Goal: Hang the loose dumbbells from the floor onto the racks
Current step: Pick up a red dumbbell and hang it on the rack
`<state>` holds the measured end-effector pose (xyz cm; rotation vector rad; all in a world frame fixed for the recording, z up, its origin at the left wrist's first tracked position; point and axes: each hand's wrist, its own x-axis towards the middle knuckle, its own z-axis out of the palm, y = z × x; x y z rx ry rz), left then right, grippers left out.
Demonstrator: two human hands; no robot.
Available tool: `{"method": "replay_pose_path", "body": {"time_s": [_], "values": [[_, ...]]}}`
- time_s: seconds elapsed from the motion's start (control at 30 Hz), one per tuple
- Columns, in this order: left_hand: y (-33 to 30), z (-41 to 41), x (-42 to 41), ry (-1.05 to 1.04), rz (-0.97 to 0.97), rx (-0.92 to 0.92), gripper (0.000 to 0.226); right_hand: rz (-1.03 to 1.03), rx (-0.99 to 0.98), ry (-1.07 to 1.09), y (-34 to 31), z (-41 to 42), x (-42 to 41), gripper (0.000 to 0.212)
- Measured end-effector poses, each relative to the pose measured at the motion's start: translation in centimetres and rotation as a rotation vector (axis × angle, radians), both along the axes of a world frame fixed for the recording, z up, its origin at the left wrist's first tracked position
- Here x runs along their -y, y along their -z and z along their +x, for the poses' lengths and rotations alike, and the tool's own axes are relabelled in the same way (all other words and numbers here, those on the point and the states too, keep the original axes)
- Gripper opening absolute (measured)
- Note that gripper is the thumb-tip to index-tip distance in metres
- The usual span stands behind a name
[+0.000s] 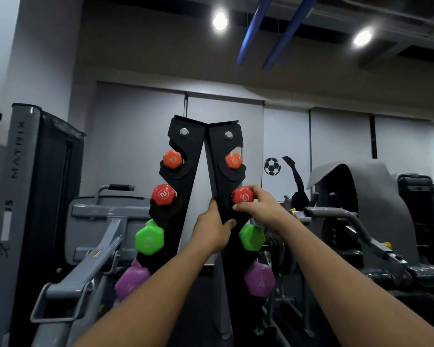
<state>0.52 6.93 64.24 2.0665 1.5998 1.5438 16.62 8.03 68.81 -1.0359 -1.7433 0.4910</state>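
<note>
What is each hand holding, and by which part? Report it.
Right hand: grip on the red dumbbell, around its hexagonal end. Left hand: grip on the black rack, on its right upright's edge.

both forearms are raised and reach forward and upward, bare to the frame's lower edge, converging toward the centre. the left hand (214, 230) is turned side-on, fingers wrapped behind a flat edge and thumb pressed across its front (a firm clasp). the right hand (257, 205) sits slightly higher and just beside it, wrist bent, fingers curled over the top of a red dumbbell (242, 195) and thumb beneath it. the two hands are near, not touching.
</note>
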Motion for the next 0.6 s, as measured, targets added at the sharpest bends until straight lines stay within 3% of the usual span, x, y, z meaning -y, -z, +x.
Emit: {"method": "replay_pose_path", "body": {"time_s": [0.23, 0.43, 0.6], "values": [[-0.9, -2.0, 2.1, -0.066, 0.021, -0.25, 0.069, 0.116, 0.058, 0.136, 0.5, -1.4, 1.1, 0.077], [-0.9, -3.5, 4.4, -0.112, 0.137, -0.388, 0.075, 0.612, 0.08, 0.245, 1.9, -3.8, 4.3, 0.051], [1.2, -5.4, 7.1, -0.175, 0.312, -0.465, 0.066, 0.73, 0.066, 0.201, 4.8, -6.2, 5.9, 0.04]]}}
